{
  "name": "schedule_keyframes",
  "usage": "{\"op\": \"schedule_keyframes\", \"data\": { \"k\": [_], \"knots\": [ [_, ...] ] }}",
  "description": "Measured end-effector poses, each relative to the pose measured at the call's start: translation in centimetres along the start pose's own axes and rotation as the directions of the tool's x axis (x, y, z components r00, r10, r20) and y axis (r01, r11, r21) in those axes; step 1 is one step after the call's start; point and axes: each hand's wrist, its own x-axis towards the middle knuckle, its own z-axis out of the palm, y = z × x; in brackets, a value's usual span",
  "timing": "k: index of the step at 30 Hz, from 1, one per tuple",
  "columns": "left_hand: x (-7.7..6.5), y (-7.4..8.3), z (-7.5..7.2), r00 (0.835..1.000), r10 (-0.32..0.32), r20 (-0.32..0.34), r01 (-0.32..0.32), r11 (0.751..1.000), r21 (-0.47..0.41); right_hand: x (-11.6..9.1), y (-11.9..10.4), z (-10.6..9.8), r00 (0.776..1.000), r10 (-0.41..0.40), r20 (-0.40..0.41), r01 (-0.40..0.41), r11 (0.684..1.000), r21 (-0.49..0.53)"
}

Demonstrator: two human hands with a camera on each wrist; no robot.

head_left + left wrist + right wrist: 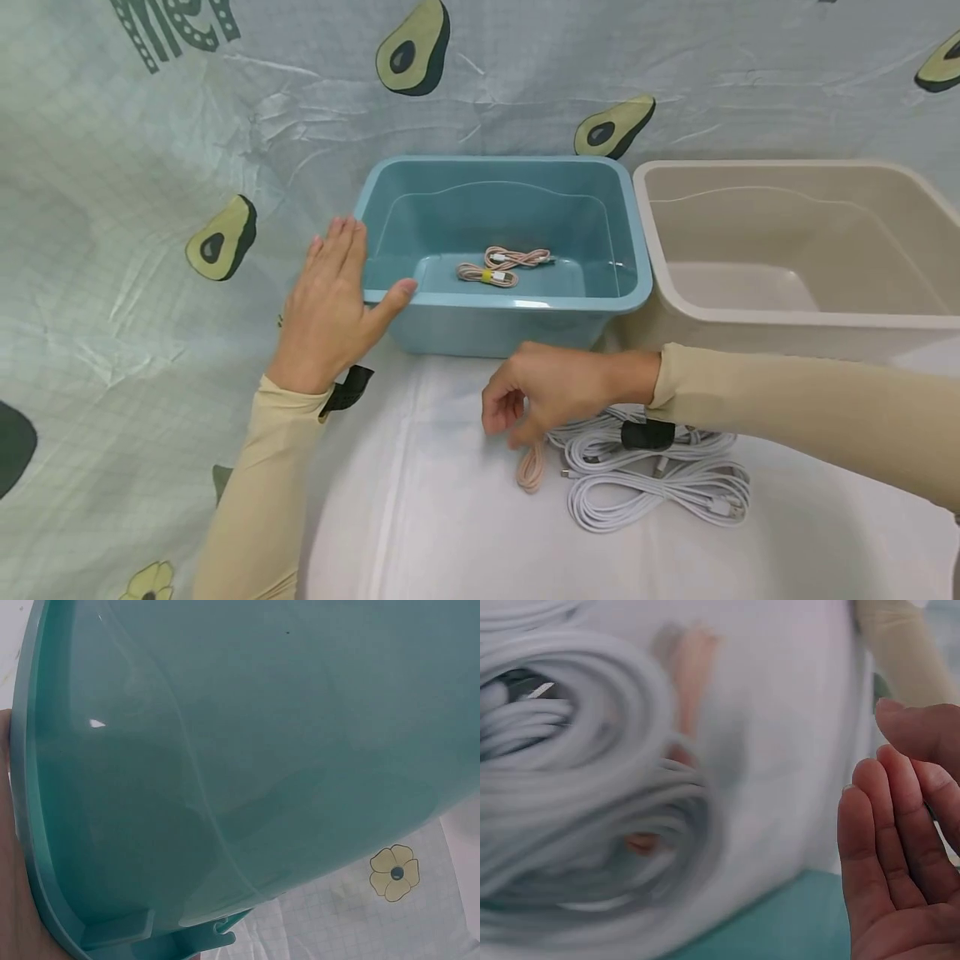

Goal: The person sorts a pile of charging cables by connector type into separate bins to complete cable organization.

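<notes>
Hovering over the table [442,542], the right hand [551,387] has loosely bent fingers and seems to hold nothing; a loose pink cable [531,469] lies just below it, left of the white cables [660,493]. The left hand [326,308] rests, fingers straight, at the left rim of the blue bin [487,302]. With two bundled pink cables [471,272] already inside, the work looks partly done; the loose pink cable and white cables remain outside.

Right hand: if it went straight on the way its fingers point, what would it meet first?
Probably the white cloth, just left of the pink cable, though the right hand's height above it is unclear.
</notes>
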Motion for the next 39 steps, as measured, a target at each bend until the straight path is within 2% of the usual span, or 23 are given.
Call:
{"op": "schedule_keyframes", "data": {
  "k": [6, 11, 17, 21, 24, 28, 39],
  "knots": [
    [0.1, 0.2, -0.1, 1.000, 0.010, 0.000, -0.010, 1.000, -0.002, 0.1, 1.5, 1.3, 0.998, 0.057, 0.035, -0.058, 0.998, 0.022],
    [0.2, 0.3, 0.0, 1.000, 0.019, -0.005, -0.019, 1.000, -0.003, -0.2, 2.5, 2.2, 0.990, 0.082, 0.111, -0.085, 0.996, 0.023],
    [0.1, 0.1, 0.0, 0.999, 0.025, -0.021, -0.025, 1.000, -0.010, -0.4, 2.9, 2.7, 0.984, 0.023, 0.179, -0.006, 0.996, -0.092],
    [0.0, 0.0, 0.0, 0.999, 0.020, -0.024, -0.020, 1.000, -0.011, -0.2, 3.1, 2.6, 0.975, -0.014, 0.223, 0.060, 0.978, -0.202],
    [0.0, -0.1, 0.1, 1.000, 0.018, -0.025, -0.018, 1.000, -0.011, -0.1, 3.2, 2.6, 0.968, -0.035, 0.248, 0.097, 0.966, -0.240],
    [0.0, -0.2, 0.1, 1.000, 0.018, -0.023, -0.019, 1.000, -0.009, 0.0, 3.3, 2.5, 0.968, -0.034, 0.248, 0.096, 0.966, -0.242],
    [-0.1, -0.2, 0.2, 0.999, 0.018, -0.026, -0.018, 1.000, -0.009, 1.1, 3.5, 2.6, 0.990, -0.030, 0.140, 0.063, 0.970, -0.233]
  ]
}}
